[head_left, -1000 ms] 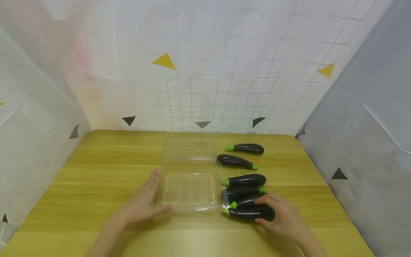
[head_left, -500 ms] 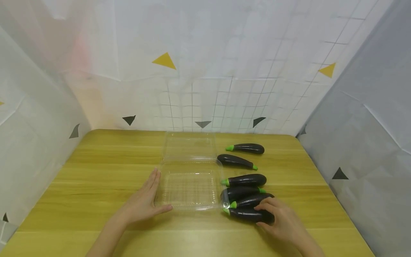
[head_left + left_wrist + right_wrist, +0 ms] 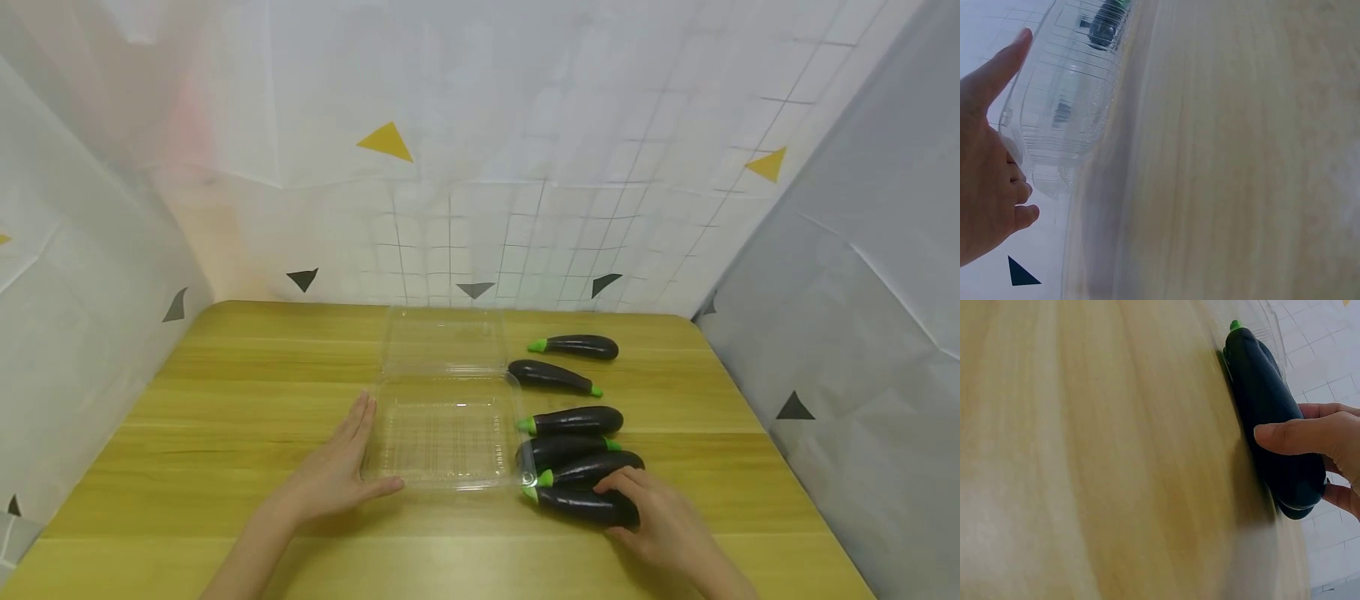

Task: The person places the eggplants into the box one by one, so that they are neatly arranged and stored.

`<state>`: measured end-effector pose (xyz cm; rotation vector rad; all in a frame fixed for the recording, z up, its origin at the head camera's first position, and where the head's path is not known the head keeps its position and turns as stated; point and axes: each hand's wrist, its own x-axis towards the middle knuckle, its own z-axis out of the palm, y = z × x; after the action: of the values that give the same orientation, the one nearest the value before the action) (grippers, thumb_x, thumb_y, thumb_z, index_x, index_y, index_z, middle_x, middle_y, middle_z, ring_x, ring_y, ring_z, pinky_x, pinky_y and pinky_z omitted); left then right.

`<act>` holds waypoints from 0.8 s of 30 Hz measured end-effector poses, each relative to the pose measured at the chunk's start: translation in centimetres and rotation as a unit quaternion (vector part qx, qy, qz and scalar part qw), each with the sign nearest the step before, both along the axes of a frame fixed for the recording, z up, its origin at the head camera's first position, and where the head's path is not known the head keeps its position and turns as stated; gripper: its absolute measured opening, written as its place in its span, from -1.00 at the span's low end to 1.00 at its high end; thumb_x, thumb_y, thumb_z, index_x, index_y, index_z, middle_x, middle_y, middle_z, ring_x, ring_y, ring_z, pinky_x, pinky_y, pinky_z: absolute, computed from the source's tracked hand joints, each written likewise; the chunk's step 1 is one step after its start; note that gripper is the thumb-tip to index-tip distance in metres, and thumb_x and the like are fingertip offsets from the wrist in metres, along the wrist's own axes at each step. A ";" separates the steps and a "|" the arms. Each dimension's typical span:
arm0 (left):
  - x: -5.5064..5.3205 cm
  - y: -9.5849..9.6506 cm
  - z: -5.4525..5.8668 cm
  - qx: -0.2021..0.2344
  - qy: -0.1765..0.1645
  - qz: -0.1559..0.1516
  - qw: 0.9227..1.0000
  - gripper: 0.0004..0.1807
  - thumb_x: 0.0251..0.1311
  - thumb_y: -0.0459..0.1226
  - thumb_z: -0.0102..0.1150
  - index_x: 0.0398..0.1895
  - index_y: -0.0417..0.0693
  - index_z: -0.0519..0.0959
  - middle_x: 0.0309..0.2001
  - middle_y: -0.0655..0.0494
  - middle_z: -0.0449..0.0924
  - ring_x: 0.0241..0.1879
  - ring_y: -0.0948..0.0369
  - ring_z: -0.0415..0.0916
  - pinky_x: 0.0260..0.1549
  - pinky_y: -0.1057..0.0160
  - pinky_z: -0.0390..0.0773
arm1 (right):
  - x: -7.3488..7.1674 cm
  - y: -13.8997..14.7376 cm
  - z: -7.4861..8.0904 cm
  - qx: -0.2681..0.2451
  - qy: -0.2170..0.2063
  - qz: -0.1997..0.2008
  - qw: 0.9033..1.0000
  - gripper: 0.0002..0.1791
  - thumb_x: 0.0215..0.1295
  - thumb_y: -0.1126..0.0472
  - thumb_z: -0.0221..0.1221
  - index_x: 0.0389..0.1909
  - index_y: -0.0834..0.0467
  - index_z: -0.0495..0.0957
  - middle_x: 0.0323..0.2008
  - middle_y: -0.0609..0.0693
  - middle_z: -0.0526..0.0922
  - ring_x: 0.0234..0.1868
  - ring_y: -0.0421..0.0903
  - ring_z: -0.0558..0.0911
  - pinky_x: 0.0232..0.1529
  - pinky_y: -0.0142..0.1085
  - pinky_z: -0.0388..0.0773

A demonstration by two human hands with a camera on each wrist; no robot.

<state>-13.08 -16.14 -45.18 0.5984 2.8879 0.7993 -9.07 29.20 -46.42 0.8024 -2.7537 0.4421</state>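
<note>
A clear plastic clamshell box (image 3: 465, 484) lies opened out on the table, its lid (image 3: 442, 340) folded back toward the wall. My left hand (image 3: 333, 475) rests against the box's left side, fingers straight along it and thumb at the near corner; the left wrist view shows the thumb (image 3: 1007, 65) by the rim. To the right of the box, my right hand (image 3: 660, 517) holds the blunt end of the nearest eggplant (image 3: 573, 502), thumb on the near side and fingertips over the far side. In the right wrist view the thumb lies across this dark eggplant (image 3: 1272, 400).
Several more eggplants lie beyond it: one eggplant (image 3: 596, 469) right alongside, others stacked up behind, and a farthest eggplant (image 3: 581, 347) near the back edge. The wooden table (image 3: 247, 400) is enclosed by white sheeting (image 3: 480, 125) with yellow and black triangles.
My right hand has shifted slightly to the right and nearer, swinging the held eggplant's blunt end a little toward me and away from its neighbour. The left hand and box stay put.
</note>
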 end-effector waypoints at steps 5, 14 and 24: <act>-0.1 0.0 -0.1 -0.004 0.002 0.001 1.000 0.29 0.05 0.30 0.19 0.51 -0.29 -0.29 0.51 -0.20 -0.45 0.46 -0.15 -0.25 0.31 -0.18 0.09 | 0.1 0.2 0.1 0.002 -0.001 0.001 1.000 -0.37 -0.39 0.15 0.59 -0.15 -0.14 0.58 -0.17 -0.31 0.58 -0.18 -0.22 0.62 -0.27 -0.22 0.63; 0.0 0.0 -0.1 -0.008 0.007 0.002 1.000 0.29 0.04 0.31 0.19 0.50 -0.30 -0.28 0.52 -0.19 -0.44 0.46 -0.13 -0.28 0.32 -0.16 0.08 | 0.5 1.1 1.5 -0.021 -0.009 0.024 0.999 -0.34 -0.41 0.24 0.58 -0.13 -0.14 0.60 -0.16 -0.32 0.59 -0.20 -0.21 0.64 -0.28 -0.24 0.64; 0.0 0.1 -0.1 -0.013 0.006 0.002 1.000 0.29 0.05 0.31 0.18 0.50 -0.31 -0.27 0.51 -0.20 -0.44 0.45 -0.19 -0.23 0.29 -0.19 0.11 | 0.7 1.5 4.5 -0.018 0.012 0.020 1.000 -0.29 -0.46 0.30 0.56 -0.12 -0.12 0.57 -0.15 -0.22 0.62 -0.24 -0.17 0.65 -0.37 -0.29 0.63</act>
<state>-13.09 -16.07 -45.23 0.5972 2.9069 0.7587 -8.41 30.75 -41.93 0.8494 -2.7041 0.4844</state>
